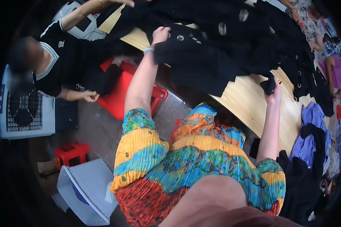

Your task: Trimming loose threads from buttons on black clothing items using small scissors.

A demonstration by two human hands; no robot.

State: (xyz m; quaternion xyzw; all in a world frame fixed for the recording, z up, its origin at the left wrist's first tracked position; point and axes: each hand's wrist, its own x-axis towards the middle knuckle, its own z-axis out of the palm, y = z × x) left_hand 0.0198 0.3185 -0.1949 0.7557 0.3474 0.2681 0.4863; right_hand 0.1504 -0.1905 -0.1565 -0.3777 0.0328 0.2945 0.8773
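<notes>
A large pile of black garments (216, 45) with silver eyelets lies spread over a light wooden table (250, 106). My left hand (161, 34), with a pale band at the wrist, reaches far forward and grips the black cloth near its left edge. Further right, my right hand (273, 92) is closed on a hanging corner of the same black fabric at the table's near edge. Both of my arms come out of bright multicoloured pleated sleeves (193, 159).
A seated person in black with white trim (53, 64) at the left reaches one arm onto the pile. Beside them are a red crate (121, 90), a red stool (72, 151), a white bin (87, 189) and a white fan (24, 109). Purple clothing (310, 128) lies at right.
</notes>
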